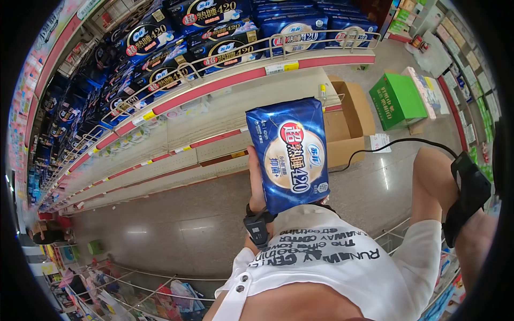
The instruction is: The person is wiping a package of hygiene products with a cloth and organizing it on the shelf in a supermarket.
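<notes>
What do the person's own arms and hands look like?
The left hand is ungloved, with a dark, pale-marked device strapped at the wrist. The right arm has a short white sleeve, a bulky black device and a black cable. The right hand is unclear.

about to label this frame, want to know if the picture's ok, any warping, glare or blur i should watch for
Head view: strong fisheye, the shelf edge bowing and corners black; head view: light streaks on the floor; head view: blue pack sharp, mild sheen, print readable
</notes>
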`<state>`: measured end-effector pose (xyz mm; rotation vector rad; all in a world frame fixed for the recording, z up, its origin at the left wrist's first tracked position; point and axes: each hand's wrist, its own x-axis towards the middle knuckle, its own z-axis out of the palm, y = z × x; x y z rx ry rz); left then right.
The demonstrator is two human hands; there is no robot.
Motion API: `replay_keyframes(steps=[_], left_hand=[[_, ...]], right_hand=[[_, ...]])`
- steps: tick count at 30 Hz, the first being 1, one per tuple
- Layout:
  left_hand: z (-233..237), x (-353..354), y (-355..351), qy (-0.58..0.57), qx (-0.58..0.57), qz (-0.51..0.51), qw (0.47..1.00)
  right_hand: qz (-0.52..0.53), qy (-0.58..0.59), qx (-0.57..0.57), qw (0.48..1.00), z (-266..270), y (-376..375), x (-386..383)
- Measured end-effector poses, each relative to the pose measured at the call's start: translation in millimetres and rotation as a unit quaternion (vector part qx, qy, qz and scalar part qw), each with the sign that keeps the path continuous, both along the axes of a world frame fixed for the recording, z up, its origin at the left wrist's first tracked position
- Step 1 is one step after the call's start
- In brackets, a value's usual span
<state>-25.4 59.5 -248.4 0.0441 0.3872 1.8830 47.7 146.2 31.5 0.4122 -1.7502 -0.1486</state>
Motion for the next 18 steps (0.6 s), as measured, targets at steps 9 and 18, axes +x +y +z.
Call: replay_keyframes(steps=[9,18], left_hand=[[-1.1,0.6,8.0,-0.023,0.015,-0.044,0.999],[4.0,1.4,8.6,-0.02,0.019,-0.062,0.998]], right_hand=[[-0.039,-0.1,0.037,0.994,20.0,-24.8,-49.7],[-0.075,-0.151,0.038,0.985,23.1,-35.2,-73.1]])
